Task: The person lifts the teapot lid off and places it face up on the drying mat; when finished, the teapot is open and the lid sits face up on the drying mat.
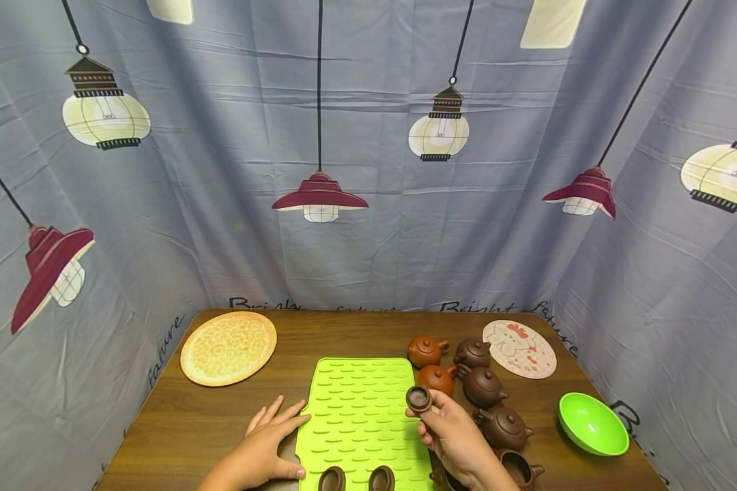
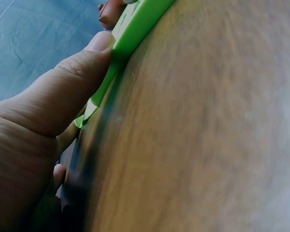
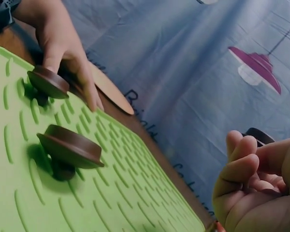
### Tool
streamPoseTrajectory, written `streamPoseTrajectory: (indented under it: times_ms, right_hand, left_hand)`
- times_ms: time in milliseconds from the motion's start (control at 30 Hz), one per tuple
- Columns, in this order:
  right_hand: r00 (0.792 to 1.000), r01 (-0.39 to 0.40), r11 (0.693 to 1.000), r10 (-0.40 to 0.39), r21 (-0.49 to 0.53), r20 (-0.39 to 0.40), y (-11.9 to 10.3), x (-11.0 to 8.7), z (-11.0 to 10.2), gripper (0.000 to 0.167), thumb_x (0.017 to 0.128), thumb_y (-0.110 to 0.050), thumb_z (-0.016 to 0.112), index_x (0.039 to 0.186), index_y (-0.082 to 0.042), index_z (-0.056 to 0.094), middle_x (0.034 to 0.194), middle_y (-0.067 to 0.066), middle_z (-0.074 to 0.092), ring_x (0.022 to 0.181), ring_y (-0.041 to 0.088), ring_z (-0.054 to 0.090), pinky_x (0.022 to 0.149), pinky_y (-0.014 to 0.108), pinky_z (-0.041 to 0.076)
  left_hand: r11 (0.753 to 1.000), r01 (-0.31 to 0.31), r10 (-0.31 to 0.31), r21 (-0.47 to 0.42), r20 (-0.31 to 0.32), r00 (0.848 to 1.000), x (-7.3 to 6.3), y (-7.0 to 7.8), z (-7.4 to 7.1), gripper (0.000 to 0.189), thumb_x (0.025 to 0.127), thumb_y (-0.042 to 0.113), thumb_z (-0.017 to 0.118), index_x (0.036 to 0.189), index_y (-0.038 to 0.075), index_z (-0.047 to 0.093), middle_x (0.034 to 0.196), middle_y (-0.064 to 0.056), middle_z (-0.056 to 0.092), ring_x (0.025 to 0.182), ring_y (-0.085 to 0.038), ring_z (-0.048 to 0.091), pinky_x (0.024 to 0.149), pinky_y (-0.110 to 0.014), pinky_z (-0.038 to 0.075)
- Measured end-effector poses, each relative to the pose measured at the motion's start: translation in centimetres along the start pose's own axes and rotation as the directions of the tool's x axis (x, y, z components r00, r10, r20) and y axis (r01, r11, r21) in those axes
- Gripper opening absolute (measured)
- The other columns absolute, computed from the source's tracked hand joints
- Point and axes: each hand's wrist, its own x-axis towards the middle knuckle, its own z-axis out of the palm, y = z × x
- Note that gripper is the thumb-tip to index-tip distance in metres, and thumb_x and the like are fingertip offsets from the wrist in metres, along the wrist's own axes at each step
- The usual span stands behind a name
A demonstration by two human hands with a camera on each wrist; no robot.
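Observation:
In the head view my right hand [image 1: 457,436] pinches a small dark brown teapot lid [image 1: 418,399], its hollow underside facing up, above the right side of the green ridged mat [image 1: 362,409]. The right wrist view shows only the edge of that lid [image 3: 260,136] beyond the curled fingers. My left hand [image 1: 264,440] lies with spread fingers at the mat's left edge; its thumb touches the edge in the left wrist view. Two more brown lids, a left one [image 1: 331,479] and a right one [image 1: 381,479], rest knob-down on the mat's near part.
Right of the mat stand reddish-brown teapots [image 1: 436,380] and several dark teapots [image 1: 505,427]. One dark teapot [image 1: 518,469] near the front has no lid. A green bowl [image 1: 593,424] and a pink round mat [image 1: 519,349] lie farther right, a yellow round mat [image 1: 228,348] at back left.

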Motion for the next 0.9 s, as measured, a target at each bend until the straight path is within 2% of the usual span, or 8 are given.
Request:
streamPoseTrajectory:
  times_ms: [100, 333, 700, 900]
  right_hand:
    - [1.0, 0.009, 1.0, -0.009, -0.005, 0.009, 0.0, 0.1, 0.6, 0.049, 0.109, -0.025, 0.059, 0.147, -0.002, 0.039, 0.11, 0.0, 0.065, 0.076, 0.001, 0.057, 0.066, 0.014, 0.05]
    - [0.999, 0.017, 1.0, -0.017, -0.003, 0.046, -0.1, 0.6, 1.8, 0.04, 0.108, -0.028, 0.06, 0.138, -0.005, 0.045, 0.107, -0.001, 0.065, 0.075, 0.001, 0.058, 0.065, 0.014, 0.051]
    - [0.995, -0.015, 0.999, 0.01, 0.047, 0.097, 0.3, 1.8, 4.0, 0.053, 0.107, -0.027, 0.062, 0.146, 0.001, 0.038, 0.107, -0.002, 0.067, 0.075, 0.0, 0.06, 0.067, 0.013, 0.052]
    - [0.996, -0.026, 0.999, 0.024, 0.03, 0.081, 0.9, 2.4, 5.6, 0.051, 0.107, -0.028, 0.063, 0.142, 0.003, 0.043, 0.103, 0.0, 0.069, 0.074, 0.001, 0.058, 0.065, 0.015, 0.051]
  left_hand:
    - [1.0, 0.005, -0.005, 0.004, 0.0, 1.0, 0.0, 0.0, 0.0, 0.103, 0.07, 0.063, 0.085, 0.155, 0.014, 0.053, 0.169, -0.011, 0.036, 0.157, -0.056, 0.007, 0.116, -0.078, 0.0]
    - [1.0, 0.0, 0.0, 0.025, -0.001, 1.0, -0.1, 0.1, 0.1, 0.102, 0.071, 0.064, 0.083, 0.155, 0.015, 0.052, 0.17, -0.011, 0.035, 0.157, -0.057, 0.008, 0.115, -0.08, 0.001]
    - [1.0, 0.005, -0.005, 0.003, 0.005, 1.0, 0.0, 0.2, -0.1, 0.102, 0.071, 0.064, 0.084, 0.155, 0.016, 0.053, 0.17, -0.01, 0.036, 0.158, -0.055, 0.008, 0.117, -0.078, 0.0]
    - [1.0, 0.011, -0.011, 0.008, 0.014, 1.0, 0.1, 0.1, -0.2, 0.102, 0.069, 0.063, 0.085, 0.155, 0.018, 0.053, 0.17, -0.009, 0.035, 0.158, -0.055, 0.007, 0.116, -0.079, 0.0]
